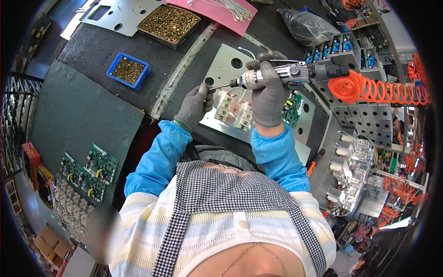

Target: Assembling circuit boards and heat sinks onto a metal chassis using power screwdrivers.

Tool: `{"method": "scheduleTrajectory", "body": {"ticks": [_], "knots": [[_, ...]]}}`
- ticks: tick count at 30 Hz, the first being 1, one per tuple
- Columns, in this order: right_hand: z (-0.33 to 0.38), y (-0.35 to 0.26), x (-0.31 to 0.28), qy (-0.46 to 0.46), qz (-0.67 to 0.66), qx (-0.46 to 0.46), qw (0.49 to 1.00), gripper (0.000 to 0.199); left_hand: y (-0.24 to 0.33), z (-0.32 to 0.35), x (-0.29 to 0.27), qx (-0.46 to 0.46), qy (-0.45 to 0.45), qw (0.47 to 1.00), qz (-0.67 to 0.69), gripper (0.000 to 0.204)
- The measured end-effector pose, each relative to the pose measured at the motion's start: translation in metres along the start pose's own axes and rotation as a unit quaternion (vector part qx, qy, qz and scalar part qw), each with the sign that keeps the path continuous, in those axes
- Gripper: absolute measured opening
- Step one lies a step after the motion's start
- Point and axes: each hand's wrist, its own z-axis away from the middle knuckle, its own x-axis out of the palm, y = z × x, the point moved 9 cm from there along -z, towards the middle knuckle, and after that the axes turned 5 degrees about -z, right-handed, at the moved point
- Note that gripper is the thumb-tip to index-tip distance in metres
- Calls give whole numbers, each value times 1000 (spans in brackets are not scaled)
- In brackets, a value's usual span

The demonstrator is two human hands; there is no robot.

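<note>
My right hand (269, 94), in a grey glove, is wrapped round a silver air screwdriver (295, 72) held level, its bit pointing left. A coiled orange air hose (346, 87) hangs at the tool's rear end. At the tip of the bit (219, 87), my gloved left hand (193, 106) has its thumb and fingers pinched together; whatever they hold is too small to make out. Under the tool lies a grey metal panel (221, 62) with round holes. White terminal blocks (224, 106) and a green circuit board (291, 108) sit on it, the board partly hidden by my right hand.
A blue bin (138, 79) and a larger tray (147, 23) of brass-coloured small parts stand far left. Pink sheeting (230, 14) carries white wires. More circuit boards (99, 164) lie left. Stacked metal housings (346, 53) and white block assemblies (353, 161) line the right.
</note>
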Motion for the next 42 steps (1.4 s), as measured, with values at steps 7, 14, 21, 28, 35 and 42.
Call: {"method": "scheduleTrajectory", "body": {"ticks": [7,14,21,28,35,42], "knots": [[4,-21,-14,45,-25,-15,999,35,10,11,17,1,-17,1000,-16,57],[43,-86,-50,-19,61,-7,998,36,13,6,16,11,-23,997,-72,38],[101,-58,-115,20,93,89,991,45,6,5,15,-15,-6,993,-116,33],[112,-61,-119,-23,122,41,991,49,9,13,22,16,34,992,-119,33],[120,-54,-108,-74,123,17,989,42,12,12,19,48,36,992,-113,29],[113,-51,-106,-72,95,53,992,43,12,12,24,63,53,994,-77,28]]}}
